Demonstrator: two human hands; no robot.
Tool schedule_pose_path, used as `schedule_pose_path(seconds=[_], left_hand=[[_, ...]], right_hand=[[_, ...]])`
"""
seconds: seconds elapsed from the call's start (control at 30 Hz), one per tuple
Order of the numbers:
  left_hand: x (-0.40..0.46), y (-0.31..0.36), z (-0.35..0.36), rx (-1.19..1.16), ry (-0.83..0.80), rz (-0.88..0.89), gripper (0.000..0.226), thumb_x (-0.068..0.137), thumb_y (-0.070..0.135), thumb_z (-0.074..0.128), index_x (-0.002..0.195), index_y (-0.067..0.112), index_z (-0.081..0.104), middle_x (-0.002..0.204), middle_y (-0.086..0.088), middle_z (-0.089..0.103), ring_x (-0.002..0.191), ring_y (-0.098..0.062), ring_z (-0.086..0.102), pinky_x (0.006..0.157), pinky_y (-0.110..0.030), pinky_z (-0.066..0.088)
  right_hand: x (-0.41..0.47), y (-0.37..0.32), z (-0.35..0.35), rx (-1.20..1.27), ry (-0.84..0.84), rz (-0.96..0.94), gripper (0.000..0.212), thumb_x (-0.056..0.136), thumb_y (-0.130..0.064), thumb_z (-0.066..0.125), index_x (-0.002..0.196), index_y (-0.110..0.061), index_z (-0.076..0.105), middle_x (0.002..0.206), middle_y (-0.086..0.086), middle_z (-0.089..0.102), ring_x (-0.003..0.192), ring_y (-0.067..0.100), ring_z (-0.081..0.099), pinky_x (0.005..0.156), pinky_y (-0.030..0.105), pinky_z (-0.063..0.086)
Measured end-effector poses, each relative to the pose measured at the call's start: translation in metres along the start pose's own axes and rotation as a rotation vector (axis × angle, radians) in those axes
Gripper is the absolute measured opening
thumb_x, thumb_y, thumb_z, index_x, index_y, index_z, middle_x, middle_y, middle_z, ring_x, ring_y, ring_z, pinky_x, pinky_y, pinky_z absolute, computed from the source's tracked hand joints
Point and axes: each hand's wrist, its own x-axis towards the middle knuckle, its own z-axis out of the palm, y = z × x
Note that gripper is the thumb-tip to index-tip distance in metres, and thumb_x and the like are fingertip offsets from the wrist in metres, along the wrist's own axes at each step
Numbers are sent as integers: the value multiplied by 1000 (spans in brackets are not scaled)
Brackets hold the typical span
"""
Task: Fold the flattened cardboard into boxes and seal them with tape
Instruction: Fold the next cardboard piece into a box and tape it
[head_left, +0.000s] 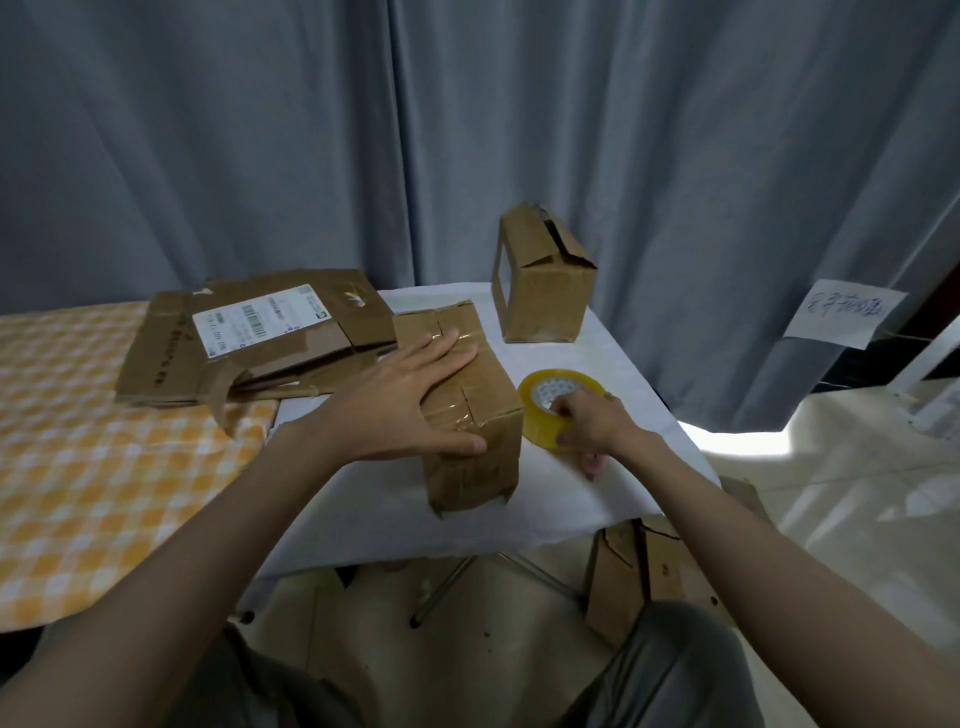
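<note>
Left hand (410, 395) lies flat on the box (470, 415); right hand (589, 423) grips the tape roll (545, 410); a slack pull may wrinkle the seal.

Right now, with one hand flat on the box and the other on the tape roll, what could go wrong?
1. The left hand only presses flat on the near box; pulling tape might slide it across the white sheet.
2. The right hand has its grip on the tape roll close to the table's right edge, so a slip could drop it.
3. The far box has loose top flaps and may need taping again.
</note>
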Motion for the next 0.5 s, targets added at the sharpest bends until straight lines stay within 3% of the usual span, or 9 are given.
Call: schedule_pose_path(seconds=[0.13, 0.23, 0.37, 0.43, 0.5], left_hand=[[-8, 1, 1, 36, 101, -53, 109, 65, 91, 52, 155, 45, 11, 164, 20, 2, 151, -8, 2, 119, -45, 19], [-4, 15, 7, 131, 135, -161, 108, 66, 95, 41, 155, 43, 12, 164, 16, 5, 151, -14, 7, 114, -51, 27], [15, 31, 5, 203, 203, -155, 105, 67, 98, 24, 153, 37, 26, 164, 7, 18, 148, -21, 19, 116, -48, 19], [21, 34, -1, 142, 276, -135, 100, 70, 96, 20, 145, 35, 43, 156, 6, 33, 143, -21, 28, 114, -45, 23], [26, 32, -5, 94, 334, -113, 88, 75, 91, 22, 135, 34, 54, 146, 6, 44, 134, -19, 36, 109, -42, 30]], right_hand=[[-7, 7, 0, 158, 197, -28, 39, 87, -21, 68, 125, -19, 61, 122, 9, 63, 115, 31, 56, 91, 38, 43], [-15, 14, -4, 384, 323, -38, 33, 86, -20, 70, 118, -20, 65, 111, 5, 64, 107, 29, 57, 82, 35, 44], [-35, 19, -17, 655, 397, -139, 38, 86, -16, 73, 124, -17, 66, 121, 1, 67, 112, 19, 60, 93, 31, 46], [-45, 20, -25, 698, 434, -212, 40, 85, -19, 74, 124, -19, 65, 121, -1, 67, 112, 18, 60, 98, 35, 48], [-54, 19, -33, 726, 468, -260, 39, 86, -18, 74, 124, -19, 65, 120, -3, 67, 110, 16, 60, 95, 29, 48]])
